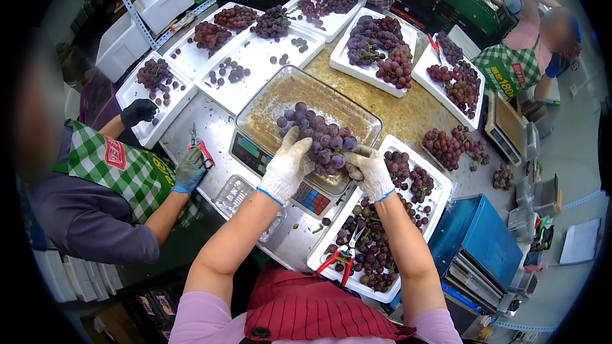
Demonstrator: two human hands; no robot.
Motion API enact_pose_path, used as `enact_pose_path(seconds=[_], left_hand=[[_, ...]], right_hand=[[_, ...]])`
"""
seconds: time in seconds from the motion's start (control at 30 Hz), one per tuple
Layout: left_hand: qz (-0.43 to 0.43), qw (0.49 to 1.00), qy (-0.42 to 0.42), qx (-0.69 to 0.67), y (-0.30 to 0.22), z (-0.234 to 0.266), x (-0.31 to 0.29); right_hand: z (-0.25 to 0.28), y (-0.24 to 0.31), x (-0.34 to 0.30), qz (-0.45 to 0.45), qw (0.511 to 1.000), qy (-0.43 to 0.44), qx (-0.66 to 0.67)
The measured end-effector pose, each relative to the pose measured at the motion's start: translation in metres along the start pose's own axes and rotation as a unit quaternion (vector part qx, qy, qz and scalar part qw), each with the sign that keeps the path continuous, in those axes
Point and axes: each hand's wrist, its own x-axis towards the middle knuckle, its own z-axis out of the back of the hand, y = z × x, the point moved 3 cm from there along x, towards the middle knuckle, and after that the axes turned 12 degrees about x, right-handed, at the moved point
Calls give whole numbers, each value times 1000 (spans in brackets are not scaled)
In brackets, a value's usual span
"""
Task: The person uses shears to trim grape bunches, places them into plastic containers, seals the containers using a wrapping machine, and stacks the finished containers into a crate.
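A bunch of purple grapes is held up over the steel pan of a weighing scale. My left hand, in a white knit glove, grips it from the near left side. My gloved right hand has thumb and fingers closed at its right edge. Below my hands the scale's keypad shows partly. A white foam tray of grape bunches and loose grapes lies under my right forearm. Red-handled pruning shears rest across its near edge.
White foam trays with grapes cover the far table. A co-worker's gloved hand holds red shears at left, beside clear plastic boxes. Blue binders stand at right, below loose bunches and another scale.
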Motion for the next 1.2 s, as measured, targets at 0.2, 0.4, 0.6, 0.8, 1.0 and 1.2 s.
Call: enact_pose_path(seconds=[0.2, 0.4, 0.6, 0.8, 1.0, 1.2], left_hand=[[0, 985, 52, -165, 0, -1, -1], [77, 956, 73, -274, -10, -16, -14], [130, 951, 71, -271, 6, -4, -7], [69, 971, 79, -214, 21, -16, -12], [29, 976, 46, -209, 36, -44, -16], [-4, 968, 110, -228, 51, -46, -9]], right_hand=[[-12, 3, -6, 13, 998, -45, -32], [-33, 22, -22, 61, 988, -37, -135], [-49, 23, -42, 136, 958, -12, -252], [-44, 19, -66, 211, 924, -51, -315], [-12, 12, -88, 303, 908, -98, -272], [-32, 19, -111, 391, 843, -72, -363]])
